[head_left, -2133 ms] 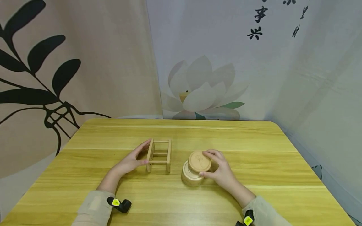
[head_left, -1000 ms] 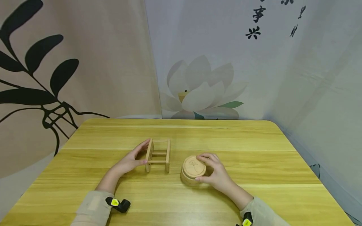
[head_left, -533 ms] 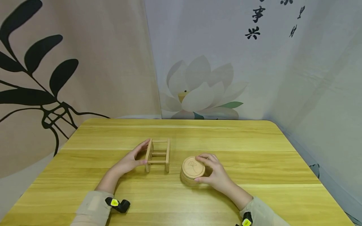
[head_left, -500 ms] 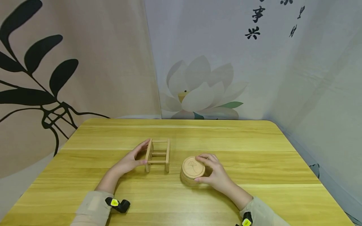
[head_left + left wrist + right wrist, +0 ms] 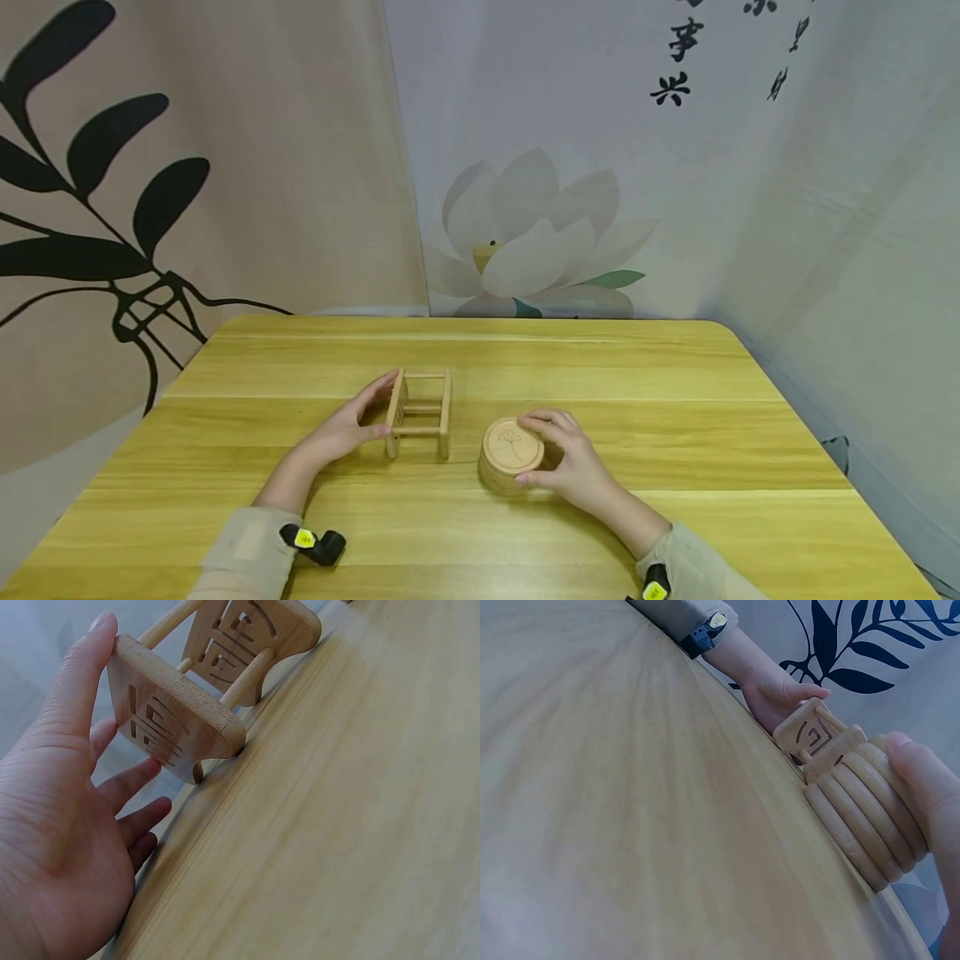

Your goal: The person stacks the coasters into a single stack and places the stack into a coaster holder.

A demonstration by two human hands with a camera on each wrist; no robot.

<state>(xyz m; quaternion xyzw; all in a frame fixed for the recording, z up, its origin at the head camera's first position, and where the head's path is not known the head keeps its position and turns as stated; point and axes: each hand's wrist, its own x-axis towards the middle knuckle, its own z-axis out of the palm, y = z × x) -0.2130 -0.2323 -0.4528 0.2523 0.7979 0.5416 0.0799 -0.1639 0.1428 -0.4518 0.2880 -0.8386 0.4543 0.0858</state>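
Note:
A small wooden coaster rack stands on the table, two slatted end panels joined by dowels. My left hand holds its left panel, thumb at the near edge and fingers toward the far one. Up close in the left wrist view, the cut-out pattern of the rack shows beside the spread fingers. To the right sits a stack of round wooden coasters, the top coaster engraved with a leaf-like design. My right hand grips that coaster between thumb and fingers. Several layers of the stack show in the right wrist view.
The light wooden table has rounded far corners. Behind it hang a printed curtain with dark leaves and a pale lotus. Black wrist cameras are strapped over the sleeves. A gap separates rack and stack.
The top coaster, earlier offset toward the upper right over the stack, now lies lined up on it. My right hand moved slightly left and down with it. The left hand stays on the rack.

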